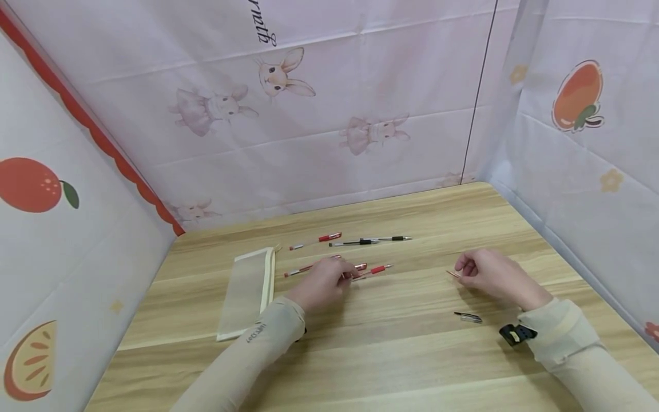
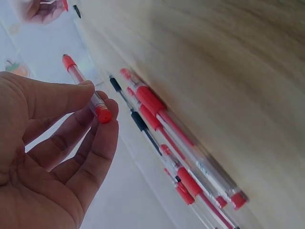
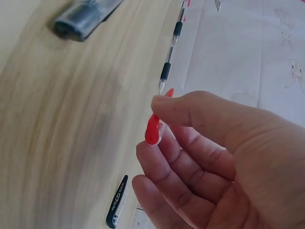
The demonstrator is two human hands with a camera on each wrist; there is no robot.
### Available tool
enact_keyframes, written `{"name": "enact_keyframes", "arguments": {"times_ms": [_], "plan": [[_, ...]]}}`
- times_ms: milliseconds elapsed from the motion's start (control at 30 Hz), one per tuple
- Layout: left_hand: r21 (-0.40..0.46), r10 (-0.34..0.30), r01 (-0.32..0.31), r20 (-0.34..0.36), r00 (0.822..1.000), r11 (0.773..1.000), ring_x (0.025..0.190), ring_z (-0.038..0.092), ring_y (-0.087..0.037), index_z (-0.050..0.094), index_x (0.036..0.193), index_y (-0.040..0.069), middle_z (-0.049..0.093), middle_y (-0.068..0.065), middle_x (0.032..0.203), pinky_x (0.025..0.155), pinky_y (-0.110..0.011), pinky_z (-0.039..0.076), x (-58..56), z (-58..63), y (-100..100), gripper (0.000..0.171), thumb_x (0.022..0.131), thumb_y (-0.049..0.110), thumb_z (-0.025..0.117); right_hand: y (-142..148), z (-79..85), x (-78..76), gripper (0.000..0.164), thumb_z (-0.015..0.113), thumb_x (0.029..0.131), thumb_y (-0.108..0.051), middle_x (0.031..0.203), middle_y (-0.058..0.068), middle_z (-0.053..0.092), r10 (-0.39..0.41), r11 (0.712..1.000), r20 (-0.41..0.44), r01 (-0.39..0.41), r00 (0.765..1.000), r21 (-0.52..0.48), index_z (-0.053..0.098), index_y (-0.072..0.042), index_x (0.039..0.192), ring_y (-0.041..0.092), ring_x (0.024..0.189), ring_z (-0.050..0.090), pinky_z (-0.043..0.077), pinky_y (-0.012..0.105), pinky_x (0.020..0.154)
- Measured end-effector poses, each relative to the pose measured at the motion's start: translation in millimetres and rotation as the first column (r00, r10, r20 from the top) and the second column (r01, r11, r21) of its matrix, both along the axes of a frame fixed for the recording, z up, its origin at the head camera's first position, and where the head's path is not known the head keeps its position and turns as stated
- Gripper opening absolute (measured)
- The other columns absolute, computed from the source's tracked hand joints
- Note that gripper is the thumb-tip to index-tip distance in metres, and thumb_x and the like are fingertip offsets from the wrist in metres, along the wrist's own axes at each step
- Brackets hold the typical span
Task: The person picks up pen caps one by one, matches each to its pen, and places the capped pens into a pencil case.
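We take this to be the uncapping of a red pen (image 1: 378,269): our left hand (image 1: 324,280) pinches it near its plugged end, over the counter (image 1: 401,349) beside other pens (image 2: 183,137), while our right hand (image 1: 491,274) pinches a red cap (image 3: 153,131) — well apart. Next likely calls for laying that cap gently near the black-clipped cap (image 3: 116,202) — and setting down the bare-tipped pen.

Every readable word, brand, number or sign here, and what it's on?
"rmth": back wall cloth, turned sideways, cut off at the picture's top edge.
Left sleeve: dark lettering, too blurred to read.
Black cap: white print, too small to read surely.
Lying red pen: pale marking, too blurred.
Held red pen, red cap: no text I can make out.
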State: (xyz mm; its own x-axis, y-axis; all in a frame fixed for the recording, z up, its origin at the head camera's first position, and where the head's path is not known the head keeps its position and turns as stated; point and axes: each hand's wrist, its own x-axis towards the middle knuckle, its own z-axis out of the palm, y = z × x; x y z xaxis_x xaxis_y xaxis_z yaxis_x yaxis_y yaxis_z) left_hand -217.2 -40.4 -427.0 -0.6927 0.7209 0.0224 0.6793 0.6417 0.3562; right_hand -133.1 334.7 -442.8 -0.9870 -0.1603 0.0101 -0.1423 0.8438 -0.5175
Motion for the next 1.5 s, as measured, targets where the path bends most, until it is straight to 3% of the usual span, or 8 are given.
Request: {"name": "enact_keyframes", "arguments": {"times_ms": [367,733,1500], "plan": [[-0.043,0.079,-0.077,0.034,0.996,0.996,0.095,0.066,-0.012,0.081,0.122,0.016,0.078,0.002,0.113,0.092,-0.035,0.058,-0.4,9.8,-3,0.027,0.1,0.004,0.071,-7,4.2,-1.7,0.01,0.08,0.09,-0.014,0.086,-0.003,0.073,-0.019,1.0,-0.069,0.018,0.997,-0.006,0.076,-0.01,0.098,0.009,0.079,0.063,0.053,0.029,0.072],[-0.067,0.108,-0.106,0.029,0.994,0.992,0.091,0.065,-0.012,0.082,0.12,0.019,0.077,0.004,0.11,0.089,-0.032,0.058,-3.8,13.7,-4,0.024,0.1,0.007,0.074,-19,11.6,-4.9,0.009,0.079,0.09,-0.013,0.084,-0.008,0.072,0.014,0.999,-0.118,-0.019,0.993,-0.043,0.076,-0.013,0.098,0.006,0.078,0.062,0.05,0.026,0.07],[-0.058,0.036,-0.038,-0.035,0.999,0.998,0.089,0.066,-0.01,0.083,0.115,0.016,0.078,0.002,0.107,0.088,-0.031,0.061,-3.6,19.3,-4,0.02,0.1,0.006,0.074,-44,25.8,-8.8,0.011,0.082,0.091,-0.012,0.083,-0.009,0.073,0.094,0.994,-0.154,-0.103,0.984,-0.048,0.078,-0.013,0.101,0.004,0.077,0.064,0.051,0.024,0.069]]}}
